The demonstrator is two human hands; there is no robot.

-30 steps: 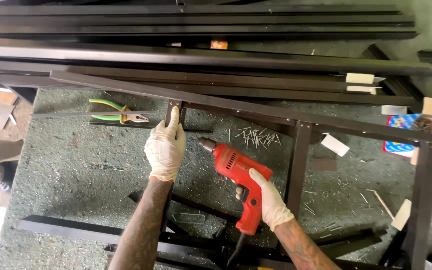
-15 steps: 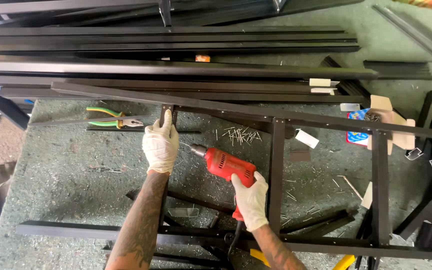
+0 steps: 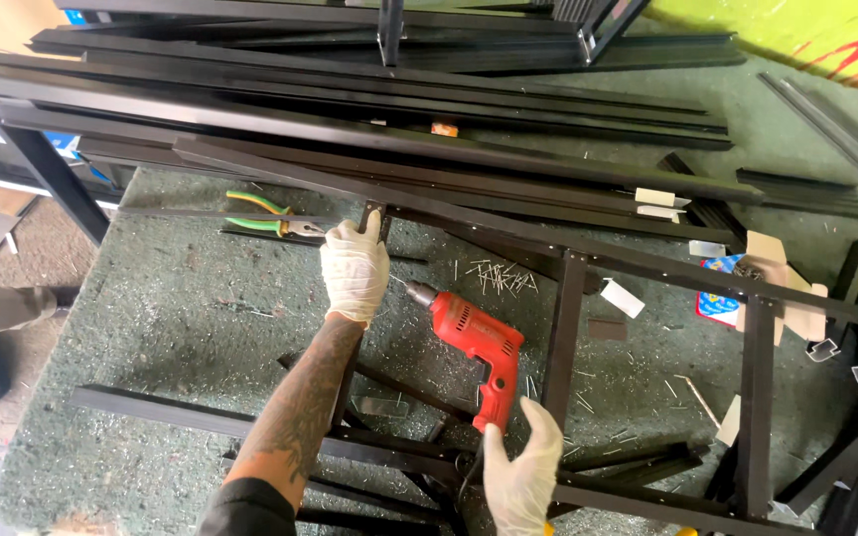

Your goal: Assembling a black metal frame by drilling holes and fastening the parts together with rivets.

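In the head view, the left hand [image 3: 355, 270], in a thin, wrinkled white glove, is clenched around the upper end of a short upright bar [image 3: 371, 220] of dark, matte square-section metal, just below where that bar meets the long slanted rail [image 3: 647, 260] of the black metal frame. The forearm behind it is bare and covered in dark patterned ink. Just beside the gloved knuckles lies the red electric drill [image 3: 474, 342], a smooth plastic body with a ribbed side, its silvery chuck and bit pointing toward the left hand and the bar, whether the tip touches the metal cannot be told. The right hand [image 3: 521, 467], gloved alike, is at the lower end of the drill's black-tipped grip, fingers loose and only partly curled, thumb and forefinger spread near the handle rather than wrapped tight around it. All this rests on a rough, speckled grey-green carpet-like table cover [image 3: 151, 308], littered with a scatter of thin bright screws [image 3: 494, 276]. Pliers [image 3: 265, 216] with glossy green-and-yellow handles lie near the upper bar, left of the hand. Long flat black metal profiles [image 3: 350, 99] are stacked across the far side.
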